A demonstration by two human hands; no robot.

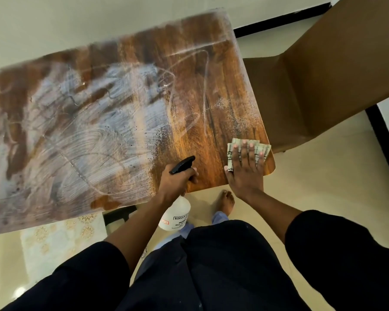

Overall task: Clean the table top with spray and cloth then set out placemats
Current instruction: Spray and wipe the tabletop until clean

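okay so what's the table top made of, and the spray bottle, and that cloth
Table top: looks like wood or wood-look laminate, brown grain with a glossy sheen under white smears. Spray bottle, gripped in the left hand: translucent white plastic body, black plastic trigger head. Cloth under the flat right hand: soft woven fabric, pale with dark stripes, folded.

Glossy cream tile floor (312, 187) with glare spots at lower left. Pale off-white wall (54, 21) along the top, black skirting (281, 21) at its base, another black strip (384, 140) at right. Brown chair (319, 81) just beside the table's right end. Patterned cream-and-gold mat (61, 239) on the floor at lower left. Light is soft, indoor.
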